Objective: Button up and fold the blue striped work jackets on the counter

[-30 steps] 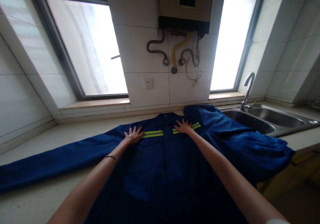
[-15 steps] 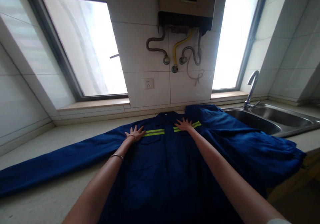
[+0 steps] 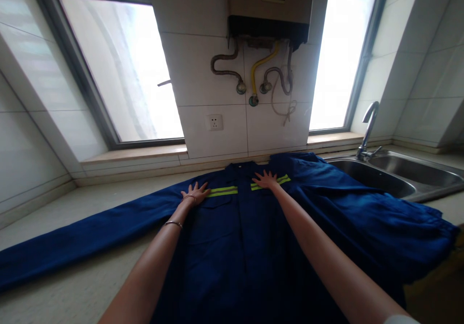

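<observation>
Your pale countertop [image 3: 72, 290]: navy work jacket [image 3: 232, 246] with reflective stripes lying spread across it, one sleeve stretched out well away from the steel sink [image 3: 373, 181], the other side bunched just beside that sink.

This was a home kitchen. A stainless steel double sink [image 3: 377, 181] with a gooseneck faucet [image 3: 368, 131] was set into a pale stone bench [image 3: 72, 232] at the right. On the far wall, white ceramic tiles [image 3: 203, 73] carried a wall-mounted water heater [image 3: 270, 5], with a yellow flexible hose [image 3: 264, 63] and corrugated metal pipes [image 3: 224, 65] running down from it, and a power socket [image 3: 215, 122] below. A left window [image 3: 119, 68] and a right window [image 3: 344, 58] flanked that tiled section.
</observation>
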`<state>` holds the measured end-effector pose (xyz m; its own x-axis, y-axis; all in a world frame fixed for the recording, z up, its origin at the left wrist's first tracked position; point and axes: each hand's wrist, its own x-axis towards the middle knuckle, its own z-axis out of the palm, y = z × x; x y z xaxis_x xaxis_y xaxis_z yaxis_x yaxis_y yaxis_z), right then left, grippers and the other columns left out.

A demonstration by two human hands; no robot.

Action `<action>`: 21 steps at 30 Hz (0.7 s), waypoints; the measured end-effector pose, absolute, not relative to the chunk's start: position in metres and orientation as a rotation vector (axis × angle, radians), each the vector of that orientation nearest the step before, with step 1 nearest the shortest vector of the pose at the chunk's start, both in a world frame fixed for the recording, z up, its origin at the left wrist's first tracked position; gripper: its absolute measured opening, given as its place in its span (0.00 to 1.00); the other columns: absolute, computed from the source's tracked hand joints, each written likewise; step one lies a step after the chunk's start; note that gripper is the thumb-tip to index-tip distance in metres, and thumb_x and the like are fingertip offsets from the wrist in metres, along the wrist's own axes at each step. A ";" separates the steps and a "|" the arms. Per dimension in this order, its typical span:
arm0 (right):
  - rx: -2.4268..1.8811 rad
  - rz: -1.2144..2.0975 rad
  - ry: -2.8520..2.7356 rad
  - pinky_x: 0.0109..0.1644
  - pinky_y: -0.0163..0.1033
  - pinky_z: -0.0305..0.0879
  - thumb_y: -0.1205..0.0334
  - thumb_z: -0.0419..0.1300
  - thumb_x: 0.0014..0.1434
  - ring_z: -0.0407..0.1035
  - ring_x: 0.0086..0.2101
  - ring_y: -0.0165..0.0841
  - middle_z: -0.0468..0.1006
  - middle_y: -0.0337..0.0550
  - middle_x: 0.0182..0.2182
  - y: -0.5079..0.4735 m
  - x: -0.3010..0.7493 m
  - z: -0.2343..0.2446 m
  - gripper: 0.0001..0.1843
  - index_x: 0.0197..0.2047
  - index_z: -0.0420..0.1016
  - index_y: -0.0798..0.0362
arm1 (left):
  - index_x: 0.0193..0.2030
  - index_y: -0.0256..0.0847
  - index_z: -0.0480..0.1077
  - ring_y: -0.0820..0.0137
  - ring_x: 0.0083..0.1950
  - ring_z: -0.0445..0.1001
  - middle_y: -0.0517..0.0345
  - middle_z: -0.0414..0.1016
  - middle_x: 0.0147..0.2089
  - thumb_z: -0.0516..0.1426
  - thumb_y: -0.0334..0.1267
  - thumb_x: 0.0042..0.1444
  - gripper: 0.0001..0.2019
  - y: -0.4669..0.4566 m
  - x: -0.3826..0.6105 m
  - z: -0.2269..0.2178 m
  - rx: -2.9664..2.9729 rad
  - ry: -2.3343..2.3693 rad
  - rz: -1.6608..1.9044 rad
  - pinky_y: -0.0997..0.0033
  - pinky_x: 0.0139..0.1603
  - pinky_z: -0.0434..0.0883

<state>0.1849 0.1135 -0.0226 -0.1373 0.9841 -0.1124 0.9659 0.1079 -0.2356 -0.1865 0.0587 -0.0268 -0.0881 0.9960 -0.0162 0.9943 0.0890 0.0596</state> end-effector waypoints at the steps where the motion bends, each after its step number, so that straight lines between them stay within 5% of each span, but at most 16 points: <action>1: -2.011 0.390 -2.285 0.60 0.68 0.23 0.27 0.34 0.57 0.29 0.65 0.58 0.33 0.44 0.70 0.115 0.185 -0.022 0.42 0.70 0.41 0.34 | 0.70 0.53 0.47 0.36 0.70 0.40 0.41 0.40 0.72 0.38 0.63 0.59 0.35 0.060 -0.187 -0.027 2.096 2.279 0.052 0.23 0.55 0.46; 11: -1.974 0.463 -2.234 0.61 0.68 0.23 0.29 0.42 0.58 0.30 0.66 0.57 0.35 0.44 0.70 0.107 0.184 -0.010 0.42 0.70 0.46 0.38 | 0.70 0.55 0.46 0.38 0.70 0.38 0.44 0.38 0.73 0.38 0.63 0.58 0.35 0.067 -0.190 -0.028 2.068 2.280 0.053 0.24 0.56 0.44; 14: -1.839 0.598 -2.148 0.64 0.62 0.38 0.35 0.48 0.59 0.46 0.64 0.53 0.53 0.48 0.66 0.102 0.196 0.009 0.38 0.67 0.57 0.45 | 0.70 0.55 0.46 0.38 0.70 0.38 0.45 0.38 0.73 0.38 0.62 0.59 0.34 0.061 -0.188 -0.026 2.066 2.271 0.055 0.24 0.57 0.44; 17: -1.782 0.627 -2.062 0.56 0.46 0.61 0.45 0.40 0.67 0.69 0.51 0.42 0.74 0.51 0.52 0.100 0.231 0.041 0.30 0.61 0.67 0.54 | 0.70 0.53 0.47 0.39 0.70 0.38 0.44 0.37 0.73 0.39 0.61 0.59 0.34 0.058 -0.181 -0.025 2.061 2.276 0.063 0.25 0.57 0.45; 21: -1.849 0.456 -1.944 0.46 0.42 0.67 0.50 0.42 0.68 0.75 0.38 0.40 0.80 0.55 0.37 0.085 0.327 0.084 0.28 0.51 0.75 0.61 | 0.70 0.42 0.50 0.46 0.67 0.54 0.39 0.53 0.68 0.43 0.59 0.61 0.35 0.056 -0.182 -0.006 2.051 2.338 0.220 0.43 0.59 0.59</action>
